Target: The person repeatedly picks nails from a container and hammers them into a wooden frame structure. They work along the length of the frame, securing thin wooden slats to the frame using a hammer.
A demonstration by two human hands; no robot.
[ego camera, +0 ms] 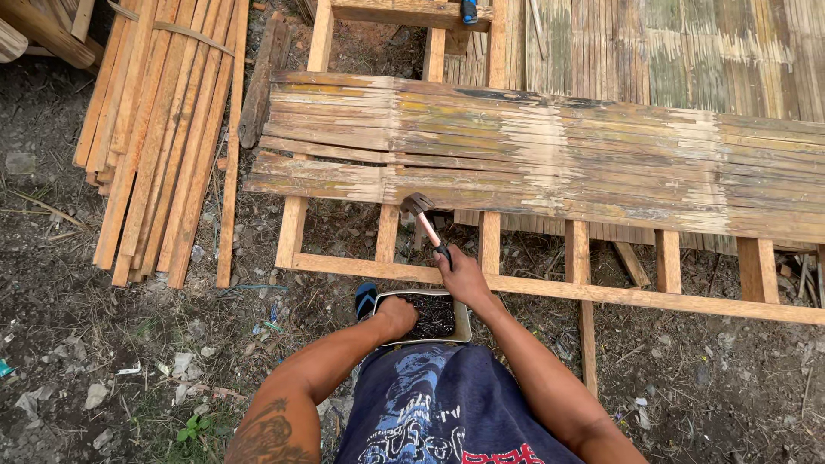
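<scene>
While the right hand (464, 277) grips the hammer (427, 225), its head points up-left toward the bamboo panel's (533, 159) near edge.
Left hand (397, 314): fingers curled into nail tray (465, 331), nearer the nails.

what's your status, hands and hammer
Right hand grips hammer, head at bamboo slats. Left hand in nail tray. Nothing in the way.

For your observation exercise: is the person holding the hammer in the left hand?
No. The hammer is gripped by the right hand, while the left hand reaches into the tray of nails.
</scene>
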